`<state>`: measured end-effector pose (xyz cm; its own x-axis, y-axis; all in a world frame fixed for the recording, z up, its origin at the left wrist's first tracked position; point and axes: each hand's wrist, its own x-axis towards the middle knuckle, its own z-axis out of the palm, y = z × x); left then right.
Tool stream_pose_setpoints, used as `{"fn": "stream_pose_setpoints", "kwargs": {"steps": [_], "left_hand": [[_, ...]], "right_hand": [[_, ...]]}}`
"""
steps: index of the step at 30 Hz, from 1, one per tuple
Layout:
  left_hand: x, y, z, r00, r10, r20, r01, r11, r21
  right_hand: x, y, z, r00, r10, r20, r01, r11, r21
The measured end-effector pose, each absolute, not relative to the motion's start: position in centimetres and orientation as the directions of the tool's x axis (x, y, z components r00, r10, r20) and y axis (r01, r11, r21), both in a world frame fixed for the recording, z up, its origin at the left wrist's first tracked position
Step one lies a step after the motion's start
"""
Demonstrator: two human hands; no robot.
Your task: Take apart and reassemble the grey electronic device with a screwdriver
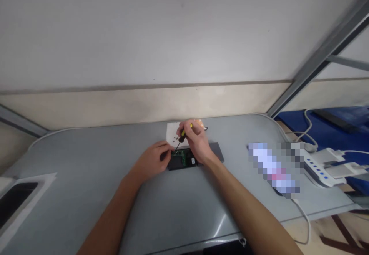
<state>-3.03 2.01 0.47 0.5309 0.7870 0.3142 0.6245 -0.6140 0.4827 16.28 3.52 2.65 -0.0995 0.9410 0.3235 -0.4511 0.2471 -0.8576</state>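
Gripped in my right hand (pixel 195 139) is a small screwdriver (pixel 182 135) with a yellow and black handle. Its shaft slants down to the left, the tip at the upper edge of an opened black device (pixel 176 163) with a green circuit board (pixel 184 157). Beside the tip, my left hand (pixel 157 157) has thumb and fingers pinched together at the device's upper left corner; anything between them is too small to make out. Behind lies a white sheet (pixel 171 129) with several tiny dark screws (pixel 175 138). A flat dark grey panel (pixel 216 152) lies right of the device, partly behind my right wrist.
A pixelated phone (pixel 272 168) lies on the grey table (pixel 95 151) to the right, near a white power strip (pixel 323 172) with plugged-in chargers. An orange item (pixel 198 123) sits behind my right hand. A black object on white paper (pixel 47 181) is at left.
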Motion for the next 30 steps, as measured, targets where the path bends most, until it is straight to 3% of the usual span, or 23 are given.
{"fn": "stream_pose_setpoints", "kwargs": {"steps": [11,30], "left_hand": [[-2.98,1.97,0.58,0.538,0.781,0.317,0.621,-0.622,0.478],[-2.84,1.75,0.66,0.522,0.795,0.309,0.626,-0.603,0.494]], "right_hand": [[16.31,3.36,3.07,-0.182,0.941,0.284,-0.545,0.144,-0.826],[15.92,3.12,2.09,-0.159,0.936,0.313,-0.508,0.194,-0.839]]}}
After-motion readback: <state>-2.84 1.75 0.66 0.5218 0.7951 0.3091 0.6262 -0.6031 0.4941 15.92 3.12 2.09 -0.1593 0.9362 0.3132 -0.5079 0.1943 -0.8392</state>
